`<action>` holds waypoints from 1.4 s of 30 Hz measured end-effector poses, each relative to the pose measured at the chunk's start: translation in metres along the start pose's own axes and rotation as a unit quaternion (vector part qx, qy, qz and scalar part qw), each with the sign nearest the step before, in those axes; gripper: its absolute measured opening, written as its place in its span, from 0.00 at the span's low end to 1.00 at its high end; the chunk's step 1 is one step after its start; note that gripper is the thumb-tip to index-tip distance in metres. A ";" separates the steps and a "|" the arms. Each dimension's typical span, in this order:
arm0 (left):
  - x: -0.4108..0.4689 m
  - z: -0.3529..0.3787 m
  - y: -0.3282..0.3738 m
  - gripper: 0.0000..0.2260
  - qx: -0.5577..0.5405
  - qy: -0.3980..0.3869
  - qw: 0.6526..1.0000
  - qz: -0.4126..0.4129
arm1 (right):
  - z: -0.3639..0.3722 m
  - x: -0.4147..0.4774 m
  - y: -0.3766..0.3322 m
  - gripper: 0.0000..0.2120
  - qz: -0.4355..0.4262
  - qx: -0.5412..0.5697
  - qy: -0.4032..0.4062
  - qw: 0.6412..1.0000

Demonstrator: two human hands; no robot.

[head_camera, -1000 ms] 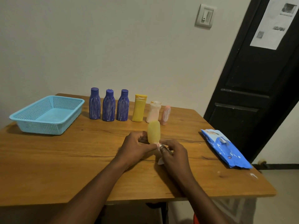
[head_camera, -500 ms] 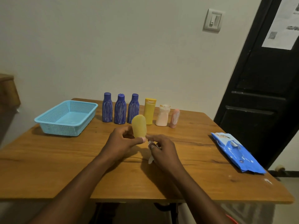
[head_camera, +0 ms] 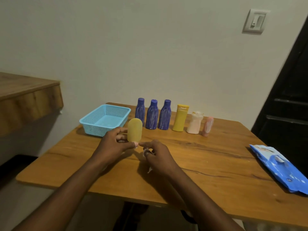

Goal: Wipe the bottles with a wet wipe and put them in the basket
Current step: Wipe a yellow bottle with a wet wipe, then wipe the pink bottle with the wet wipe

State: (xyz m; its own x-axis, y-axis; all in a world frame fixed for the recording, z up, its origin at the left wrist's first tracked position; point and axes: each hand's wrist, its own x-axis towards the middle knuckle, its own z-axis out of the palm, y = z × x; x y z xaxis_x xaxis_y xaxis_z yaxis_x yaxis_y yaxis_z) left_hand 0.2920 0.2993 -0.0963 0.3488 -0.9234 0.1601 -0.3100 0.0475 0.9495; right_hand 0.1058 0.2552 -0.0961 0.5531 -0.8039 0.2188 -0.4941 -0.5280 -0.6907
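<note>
The left hand [head_camera: 113,145] is gripping the small yellow bottle [head_camera: 134,130] upright by its lower end, above the surface [head_camera: 208,164] and near the basket [head_camera: 95,130]. The right hand [head_camera: 158,157] is pinching the wet wipe [head_camera: 145,151] just beside it. The row of bottles [head_camera: 180,118] is standing behind.

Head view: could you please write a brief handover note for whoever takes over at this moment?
Left hand grips a yellow bottle, upright near the basket.
Right hand pinches the wipe.
At the table's back stand six more bottles in a row; the pack lies right.
Done: nothing in the basket yet.
Left: finish this bottle, basket it, then wipe and basket the six.
</note>
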 end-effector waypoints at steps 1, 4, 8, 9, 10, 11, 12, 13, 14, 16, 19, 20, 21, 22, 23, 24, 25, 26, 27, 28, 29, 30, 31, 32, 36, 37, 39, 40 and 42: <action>0.000 -0.004 -0.001 0.28 0.000 0.004 1.000 -0.004 | 0.003 0.002 -0.003 0.20 -0.003 -0.001 -0.004 1.000; -0.001 -0.012 -0.003 0.22 0.007 0.005 1.000 -0.008 | 0.011 0.006 -0.011 0.19 -0.001 -0.006 -0.019 1.000; -0.003 -0.016 -0.013 0.18 0.004 0.008 1.000 -0.013 | 0.016 0.005 -0.018 0.18 0.004 -0.020 -0.034 0.999; -0.004 -0.016 -0.015 0.18 0.005 0.011 1.000 -0.013 | 0.017 0.005 -0.019 0.18 0.004 -0.020 -0.038 0.999; -0.004 -0.017 -0.018 0.19 0.011 0.013 1.000 -0.014 | 0.018 0.005 -0.019 0.17 0.004 -0.020 -0.040 0.999; -0.004 -0.017 -0.021 0.19 0.017 0.012 1.000 -0.015 | 0.019 0.005 -0.019 0.17 0.003 -0.022 -0.043 0.999; -0.004 -0.017 -0.023 0.20 0.023 0.011 1.000 -0.013 | 0.020 0.005 -0.018 0.17 0.003 -0.028 -0.045 0.999; -0.004 -0.018 -0.025 0.21 0.029 0.008 0.999 -0.013 | 0.021 0.006 -0.017 0.17 0.002 -0.036 -0.045 0.998; -0.004 -0.017 -0.026 0.23 0.033 0.006 0.999 -0.013 | 0.023 0.008 -0.015 0.17 0.003 -0.048 -0.044 0.998; -0.004 -0.018 -0.028 0.24 0.043 0.005 0.999 -0.009 | 0.027 0.010 -0.015 0.17 0.006 -0.065 -0.043 0.997; -0.006 -0.016 -0.028 0.19 0.058 0.010 0.998 0.003 | 0.033 0.011 -0.014 0.15 0.002 -0.072 -0.050 0.996; -0.007 -0.016 -0.028 0.18 0.062 0.012 0.998 0.004 | 0.033 0.011 -0.014 0.15 0.004 -0.080 -0.050 0.996; -0.008 -0.015 -0.028 0.18 0.065 0.013 0.998 0.004 | 0.032 0.010 -0.013 0.15 0.005 -0.086 -0.050 0.995; -0.008 -0.015 -0.028 0.20 0.068 0.013 0.998 0.004 | 0.032 0.010 -0.012 0.15 0.006 -0.089 -0.049 0.995; -0.009 -0.015 -0.028 0.23 0.069 0.012 0.998 0.001 | 0.032 0.010 -0.011 0.15 0.006 -0.089 -0.048 0.995; -0.009 -0.015 -0.028 0.27 0.065 0.012 0.998 -0.003 | 0.031 0.009 -0.010 0.15 0.009 -0.085 -0.044 0.995; -0.010 -0.015 -0.028 0.31 0.059 0.012 0.998 -0.008 | 0.030 0.008 -0.010 0.16 0.008 -0.078 -0.038 0.996; -0.011 -0.015 -0.028 0.35 0.052 0.016 0.998 -0.014 | 0.028 0.008 -0.010 0.16 0.005 -0.071 -0.031 0.997; -0.012 -0.015 -0.025 0.38 0.043 0.025 0.999 -0.021 | 0.025 0.007 -0.009 0.16 0.003 -0.065 -0.024 0.998; -0.015 -0.015 -0.023 0.40 0.033 0.040 0.998 -0.027 | 0.022 0.006 -0.008 0.16 0.001 -0.061 -0.018 0.998; -0.017 -0.015 -0.019 0.41 0.023 0.056 0.998 -0.030 | 0.019 0.005 -0.006 0.16 -0.002 -0.055 -0.010 0.998; -0.020 -0.014 -0.014 0.42 0.016 0.076 0.997 -0.030 | 0.015 0.003 -0.005 0.16 -0.004 -0.046 0.002 0.999; -0.023 -0.013 -0.009 0.41 0.009 0.098 0.995 -0.027 | 0.010 0.001 -0.004 0.16 -0.006 -0.038 0.019 0.999; -0.025 -0.012 -0.004 0.40 0.001 0.124 0.992 -0.018 | 0.005 -0.001 -0.002 0.17 -0.007 -0.032 0.036 0.999; -0.028 0.002 0.024 0.30 0.008 0.207 0.976 0.072 | -0.018 -0.011 0.009 0.18 -0.016 -0.012 0.103 0.995; -0.028 0.010 0.032 0.27 0.017 0.216 0.971 0.101 | -0.027 -0.013 0.012 0.18 -0.011 0.002 0.121 0.993; -0.028 0.026 0.049 0.22 0.019 0.211 0.965 0.158 | -0.041 -0.017 0.018 0.17 -0.001 0.031 0.151 0.988; -0.027 0.038 0.059 0.19 0.022 0.197 0.963 0.182 | -0.050 -0.020 0.022 0.15 0.001 0.040 0.165 0.985; -0.022 0.060 0.072 0.14 0.034 0.169 0.961 0.214 | -0.065 -0.025 0.028 0.11 0.001 0.051 0.181 0.982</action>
State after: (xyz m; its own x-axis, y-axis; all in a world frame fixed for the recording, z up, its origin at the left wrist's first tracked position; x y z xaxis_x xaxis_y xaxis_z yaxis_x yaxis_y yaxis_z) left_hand 0.2087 0.3003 -0.0475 0.4397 -0.6478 0.6221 -0.5425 0.3604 0.7588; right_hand 0.0346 0.2425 -0.0764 0.2679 -0.8593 0.4356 -0.4146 -0.5110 -0.7530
